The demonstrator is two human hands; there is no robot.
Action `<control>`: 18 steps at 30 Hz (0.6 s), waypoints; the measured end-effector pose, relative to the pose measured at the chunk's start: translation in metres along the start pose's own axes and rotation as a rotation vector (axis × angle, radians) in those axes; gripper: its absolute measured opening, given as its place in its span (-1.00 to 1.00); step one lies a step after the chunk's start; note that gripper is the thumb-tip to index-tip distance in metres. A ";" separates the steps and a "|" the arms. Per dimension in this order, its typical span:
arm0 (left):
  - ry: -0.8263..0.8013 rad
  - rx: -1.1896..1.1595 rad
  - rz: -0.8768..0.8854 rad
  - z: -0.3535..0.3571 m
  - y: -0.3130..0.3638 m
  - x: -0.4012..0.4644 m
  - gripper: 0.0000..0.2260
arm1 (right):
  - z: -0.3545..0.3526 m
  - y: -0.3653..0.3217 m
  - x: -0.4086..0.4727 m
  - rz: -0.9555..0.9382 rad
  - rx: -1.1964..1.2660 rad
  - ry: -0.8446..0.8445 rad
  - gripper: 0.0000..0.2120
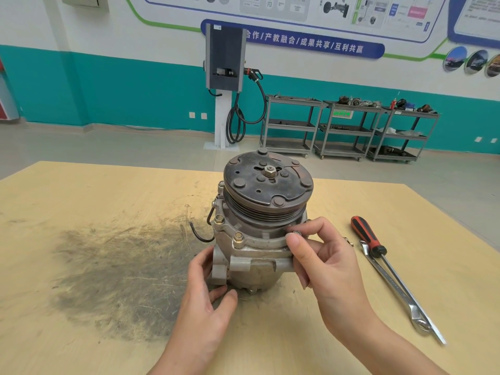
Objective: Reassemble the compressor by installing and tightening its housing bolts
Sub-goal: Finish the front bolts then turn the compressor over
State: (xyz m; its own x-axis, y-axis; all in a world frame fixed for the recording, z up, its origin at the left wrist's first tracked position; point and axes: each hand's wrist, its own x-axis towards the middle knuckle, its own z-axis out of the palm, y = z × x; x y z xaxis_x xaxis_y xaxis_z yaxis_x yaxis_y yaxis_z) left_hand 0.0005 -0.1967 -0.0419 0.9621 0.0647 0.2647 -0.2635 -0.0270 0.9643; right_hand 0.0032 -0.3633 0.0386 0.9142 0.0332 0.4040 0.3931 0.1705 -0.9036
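A dark grease stain (113,280) marks the wooden table (81,198) off to my left, and just right of it my left hand (208,290) curls around the lower housing of the compressor (257,234), which stands upright mid-table with its pulley (267,182) on top, so the body won't turn under me. Two housing bolts (228,228) already sit in the front flange, and my right hand (322,255) pinches another bolt (297,233) at the flange's right edge, starting it by feel. The screwdriver (368,235) and wrench (400,293) lie at the right, near for tightening.
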 end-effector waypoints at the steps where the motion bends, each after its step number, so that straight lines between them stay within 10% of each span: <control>1: 0.000 0.003 0.001 0.000 0.000 0.000 -0.44 | 0.000 -0.001 0.000 0.003 0.000 0.002 -0.74; 18: 0.009 0.010 0.000 -0.001 -0.004 0.002 -0.43 | 0.002 0.003 0.002 -0.046 -0.037 0.023 -0.87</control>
State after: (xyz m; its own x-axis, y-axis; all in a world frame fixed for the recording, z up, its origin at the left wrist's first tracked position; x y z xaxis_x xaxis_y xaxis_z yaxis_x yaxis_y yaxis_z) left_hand 0.0033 -0.1959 -0.0455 0.9614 0.0739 0.2651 -0.2630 -0.0371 0.9641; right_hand 0.0054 -0.3607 0.0373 0.8968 0.0032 0.4424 0.4380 0.1344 -0.8889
